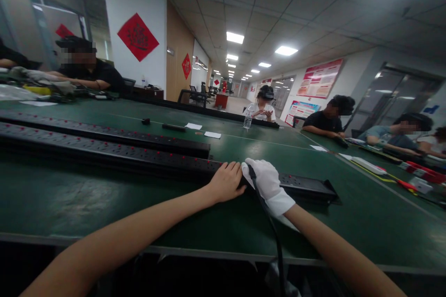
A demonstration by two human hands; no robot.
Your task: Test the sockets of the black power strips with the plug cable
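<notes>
A long black power strip with rows of sockets and small red parts lies across the green table. My bare left hand grips its near side, fingers curled over the top edge. Close beside it, my right hand, in a white glove, is closed around a black plug at the strip. From the plug a black cable runs down over the table's front edge. The plug's tip is hidden, so whether it sits in a socket I cannot tell. Behind lies a second, similar power strip.
Small black pieces and white paper slips lie beyond the strips on the green table. A clear bottle stands at the far edge. Several people sit around; a red tray is at right.
</notes>
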